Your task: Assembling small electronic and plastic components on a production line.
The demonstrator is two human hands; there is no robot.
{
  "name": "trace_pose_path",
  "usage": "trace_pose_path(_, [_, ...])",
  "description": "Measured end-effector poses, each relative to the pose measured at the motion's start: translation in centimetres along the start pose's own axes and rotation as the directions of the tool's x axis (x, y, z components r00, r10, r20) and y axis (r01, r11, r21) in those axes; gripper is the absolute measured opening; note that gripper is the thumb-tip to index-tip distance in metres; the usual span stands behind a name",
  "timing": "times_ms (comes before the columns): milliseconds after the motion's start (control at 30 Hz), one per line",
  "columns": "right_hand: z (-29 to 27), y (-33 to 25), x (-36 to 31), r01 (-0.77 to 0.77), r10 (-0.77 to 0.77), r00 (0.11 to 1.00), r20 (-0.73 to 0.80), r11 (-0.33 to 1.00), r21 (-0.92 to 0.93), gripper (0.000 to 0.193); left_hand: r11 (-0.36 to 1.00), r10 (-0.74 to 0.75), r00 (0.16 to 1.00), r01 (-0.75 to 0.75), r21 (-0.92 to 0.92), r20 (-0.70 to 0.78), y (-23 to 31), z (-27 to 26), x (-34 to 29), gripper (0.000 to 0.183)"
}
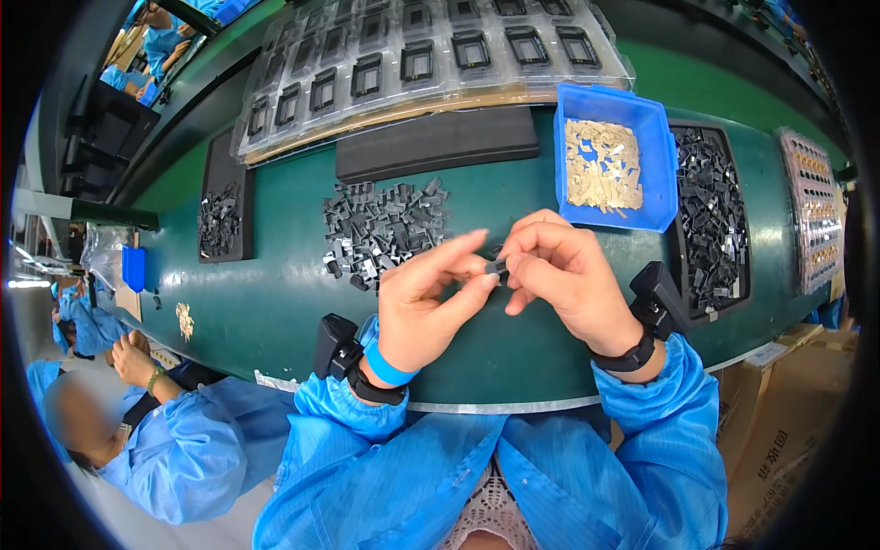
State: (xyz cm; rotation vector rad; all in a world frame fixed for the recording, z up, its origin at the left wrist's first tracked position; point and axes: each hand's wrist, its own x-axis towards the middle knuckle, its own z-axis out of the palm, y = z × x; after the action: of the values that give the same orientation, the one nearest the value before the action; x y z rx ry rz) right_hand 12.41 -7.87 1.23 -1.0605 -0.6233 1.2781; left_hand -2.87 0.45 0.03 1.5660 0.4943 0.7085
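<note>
While left hand (426, 295) and right hand (570, 275) pinch small dark part (496, 268), step looks like fitting; next move needs steady fingers.

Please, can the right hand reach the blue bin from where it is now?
Probably yes: the blue bin stands just beyond the right hand, open on top, with nothing visibly between. That hand is busy with a dark part, though.
</note>
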Motion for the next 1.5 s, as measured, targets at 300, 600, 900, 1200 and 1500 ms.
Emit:
trace_pose_path(300, [0.4,0.6,0.4,0.153,-0.174,0.984,-0.021,0.911,-0.382,0.01,0.958,0.132,0.991,-0.117,0.263,-0.039,0.0,-0.1,-0.1,0.062])
trace_pose_path(600, [-0.6,-1.3,-0.5,-0.027,0.046,0.997,0.06,0.958,-0.285,0.014,1.0,-0.015,0.998,0.016,0.011,-0.057,0.7,1.1,0.1,0.066])
trace_pose_path(900, [-8.1,-7.1,-5.9,0.006,-0.471,0.747,-0.469,0.711,-0.704,0.011,0.995,0.021,1.0,-0.02,0.096,-0.008,0.3,0.8,-0.2,0.053])
trace_pose_path(1200, [-16.3,-6.3,-6.7,-0.152,-0.723,0.657,-0.214,0.152,-0.977,0.024,0.998,-0.015,1.0,0.016,0.056,-0.021,0.1,0.8,0.0,0.045])
trace_pose_path(1500, [-14.6,-5.2,-7.1,-0.267,-0.645,0.734,-0.212,0.012,-0.963,0.026,0.997,-0.06,0.997,0.062,0.046,-0.047,-0.2,0.5,0.5,0.043])
